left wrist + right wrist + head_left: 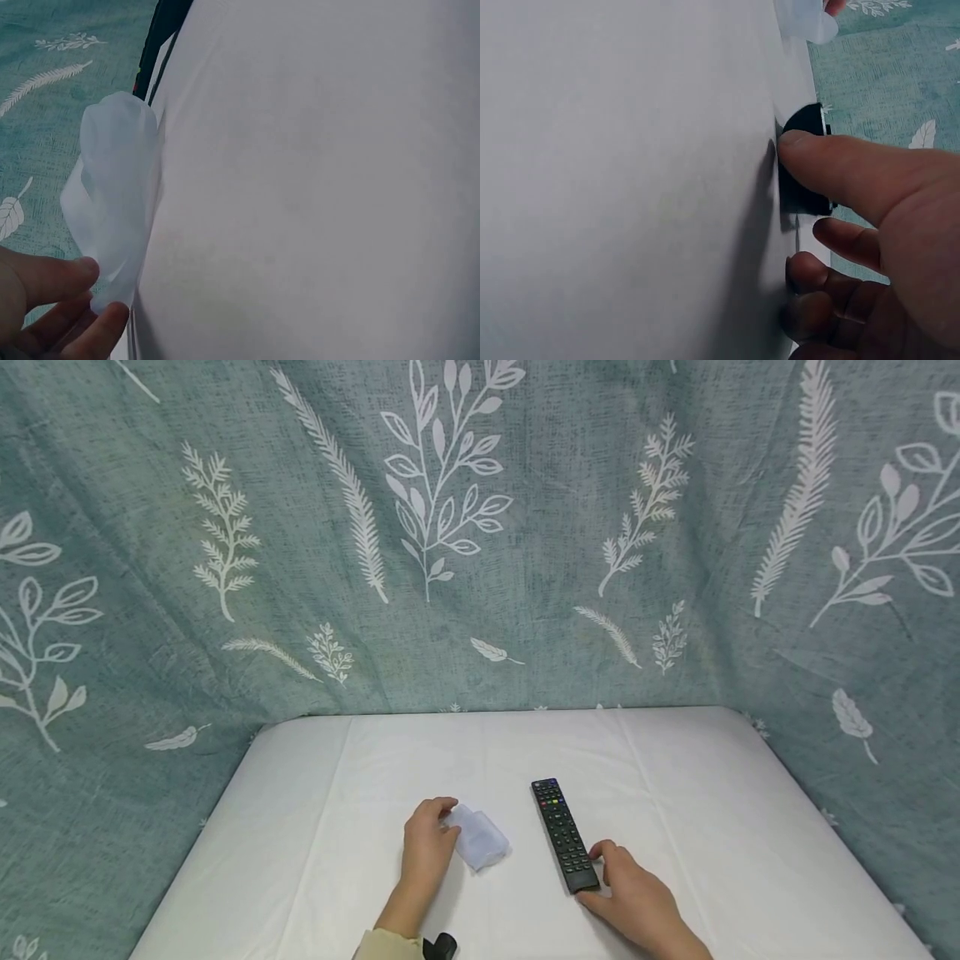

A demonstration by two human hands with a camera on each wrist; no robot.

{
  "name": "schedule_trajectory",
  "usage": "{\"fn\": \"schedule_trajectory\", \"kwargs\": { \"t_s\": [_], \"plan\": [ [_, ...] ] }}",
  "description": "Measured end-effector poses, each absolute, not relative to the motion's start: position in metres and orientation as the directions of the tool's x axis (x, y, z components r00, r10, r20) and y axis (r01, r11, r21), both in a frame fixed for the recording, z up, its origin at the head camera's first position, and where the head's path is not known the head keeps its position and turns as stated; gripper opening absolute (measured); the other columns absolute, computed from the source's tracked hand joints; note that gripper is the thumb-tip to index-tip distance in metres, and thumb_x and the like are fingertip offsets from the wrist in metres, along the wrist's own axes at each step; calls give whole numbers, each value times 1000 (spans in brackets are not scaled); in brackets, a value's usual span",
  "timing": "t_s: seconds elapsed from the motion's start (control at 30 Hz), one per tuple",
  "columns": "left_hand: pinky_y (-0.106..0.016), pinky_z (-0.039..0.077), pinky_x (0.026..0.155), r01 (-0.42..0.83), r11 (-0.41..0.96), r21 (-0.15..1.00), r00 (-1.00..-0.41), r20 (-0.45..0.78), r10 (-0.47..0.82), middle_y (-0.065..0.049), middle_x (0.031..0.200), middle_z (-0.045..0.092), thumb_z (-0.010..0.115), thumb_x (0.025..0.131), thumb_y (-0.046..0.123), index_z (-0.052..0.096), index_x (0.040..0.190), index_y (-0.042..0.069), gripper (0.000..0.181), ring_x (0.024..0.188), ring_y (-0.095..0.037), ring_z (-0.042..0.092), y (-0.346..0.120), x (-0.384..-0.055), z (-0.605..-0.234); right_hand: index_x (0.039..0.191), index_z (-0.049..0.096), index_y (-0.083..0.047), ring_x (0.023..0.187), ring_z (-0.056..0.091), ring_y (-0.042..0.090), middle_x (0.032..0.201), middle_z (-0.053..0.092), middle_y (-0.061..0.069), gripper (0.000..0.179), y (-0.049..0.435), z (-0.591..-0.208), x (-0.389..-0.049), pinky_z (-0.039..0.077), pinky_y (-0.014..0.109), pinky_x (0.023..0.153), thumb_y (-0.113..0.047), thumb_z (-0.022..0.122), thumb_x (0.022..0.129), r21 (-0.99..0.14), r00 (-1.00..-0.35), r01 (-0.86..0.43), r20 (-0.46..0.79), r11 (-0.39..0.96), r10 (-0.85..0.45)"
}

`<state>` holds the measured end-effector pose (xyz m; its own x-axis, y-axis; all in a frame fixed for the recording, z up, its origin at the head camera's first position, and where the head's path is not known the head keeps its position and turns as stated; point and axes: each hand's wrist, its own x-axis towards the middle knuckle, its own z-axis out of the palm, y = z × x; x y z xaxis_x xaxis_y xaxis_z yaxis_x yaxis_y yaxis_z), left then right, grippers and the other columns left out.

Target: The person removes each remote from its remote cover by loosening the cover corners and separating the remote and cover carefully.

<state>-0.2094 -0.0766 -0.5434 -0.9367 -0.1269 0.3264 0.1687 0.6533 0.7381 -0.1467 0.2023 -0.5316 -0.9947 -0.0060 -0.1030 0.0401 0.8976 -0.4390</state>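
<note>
A black remote control point(566, 839) lies face up on the white-covered table, its long side slanting away from me. At its near end, my right hand point(633, 897) holds the corner, with the thumb on the end face and the index finger along the right side. To the left lies a folded piece of translucent, bluish-white plastic point(482, 841). My left hand point(427, 847) has its left edge between thumb and fingers. In the left wrist view, the soft plastic point(124, 172) stands up past the fingertips, its lower end between them. The right wrist view shows the remote's dark end point(804, 187) under the thumb.
A white cloth point(300, 827) with fold lines covers the table. Behind and beside it hangs a green curtain point(555, 527) with white leaf prints. A small black device point(441, 947) sits at my left wrist, by the beige sleeve point(388, 946).
</note>
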Motion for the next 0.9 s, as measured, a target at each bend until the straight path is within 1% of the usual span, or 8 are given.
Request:
{"fn": "schedule_trajectory", "kwargs": {
  "t_s": [0.23, 0.43, 0.57, 0.7, 0.73, 0.8, 0.87, 0.9],
  "plan": [
    [-41, 58, 89, 179, 603, 778, -957, 280, -77, -12, 112, 69, 76, 76, -9, 70, 110, 5, 38, 109, -31, 67, -73, -213, -546, 121, 56, -14, 62, 47, 15, 84, 53, -1, 58, 198, -531, -147, 37, 29, 52, -36, 84, 76, -408, -991, 48, -132, 912, -6],
    [-47, 51, 103, 163, 608, 777, -971, 236, -40, -16, 128, 63, 77, 80, -2, 65, 120, 3, 42, 124, -37, 60, -71, -211, -546, 130, 53, -15, 66, 46, 15, 87, 52, -2, 72, 206, -527, -152, 37, 29, 56, -45, 85, 72, -436, -990, 45, -143, 899, -20],
    [-54, 44, 110, 148, 615, 774, -978, 207, -26, -20, 140, 56, 74, 87, 11, 60, 129, 3, 45, 133, -41, 52, -70, -204, -540, 135, 52, -15, 69, 45, 13, 89, 52, -3, 77, 213, -526, -159, 36, 27, 58, -48, 84, 74, -476, -992, 29, -124, 879, -34],
    [-62, 37, 112, 123, 681, 722, -983, 184, -18, -25, 146, 48, 76, 87, 29, 53, 137, 1, 62, 137, -46, 45, -69, -195, -536, 137, 51, -14, 73, 45, 12, 94, 54, -2, 77, 219, -524, -167, 36, 26, 60, -49, 82, 77, -515, -994, 5, -93, 857, -50],
    [-65, 34, 112, 115, 706, 699, -984, 180, -17, -26, 147, 47, 77, 86, 34, 52, 139, 0, 68, 138, -46, 43, -69, -194, -536, 138, 51, -14, 76, 47, 13, 97, 55, -1, 77, 219, -524, -170, 38, 26, 62, -50, 81, 77, -519, -995, -2, -81, 855, -52],
    [-70, 28, 113, 104, 752, 651, -985, 173, -14, -28, 148, 46, 78, 83, 41, 49, 142, -1, 78, 139, -47, 40, -70, -191, -536, 141, 50, -14, 86, 53, 16, 108, 60, 3, 78, 220, -523, -174, 46, 32, 69, -51, 79, 79, -520, -997, -31, -44, 854, -63],
    [-73, 23, 113, 96, 788, 608, -988, 158, -1, -27, 149, 45, 78, 82, 47, 46, 144, -2, 85, 142, -47, 38, -70, -189, -536, 144, 48, -13, 102, 58, 25, 123, 61, 9, 80, 219, -523, -179, 52, 42, 84, -52, 77, 81, -518, -997, -68, -3, 852, -81],
    [-74, 21, 113, 90, 801, 591, -990, 142, 7, -26, 151, 45, 77, 82, 49, 44, 146, -1, 88, 143, -46, 36, -71, -188, -537, 146, 46, -13, 112, 58, 30, 130, 60, 13, 81, 218, -524, -181, 51, 49, 93, -52, 76, 82, -514, -996, -86, 14, 854, -92]
  ]
}}
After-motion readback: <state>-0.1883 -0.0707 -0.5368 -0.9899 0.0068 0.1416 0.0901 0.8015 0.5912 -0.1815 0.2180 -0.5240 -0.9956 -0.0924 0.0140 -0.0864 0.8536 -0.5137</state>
